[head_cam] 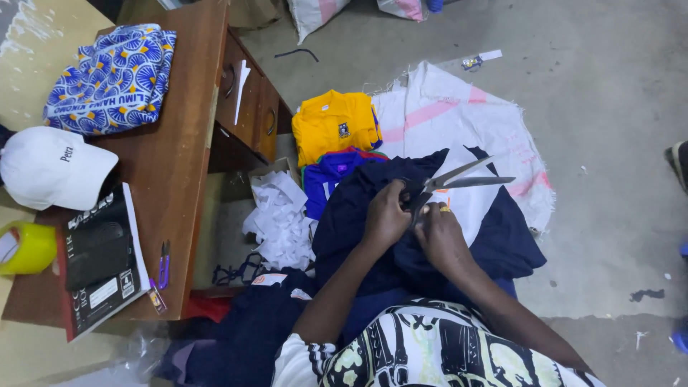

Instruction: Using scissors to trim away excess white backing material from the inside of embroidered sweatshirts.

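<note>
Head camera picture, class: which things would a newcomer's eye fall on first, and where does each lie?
At centre, the left hand and right hand meet over a dark navy garment, with open scissors pointing right above it. Behind them a bright yellow shirt lies on the floor beside a white and pink sack. On the wooden desk at left sit a blue patterned cloth and a white cap.

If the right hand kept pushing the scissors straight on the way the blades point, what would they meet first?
The right hand aims the open metal scissors up and right. They would likely first cross the white woven sack with pink stripes spread on the grey floor, though height above it is unclear.
</note>
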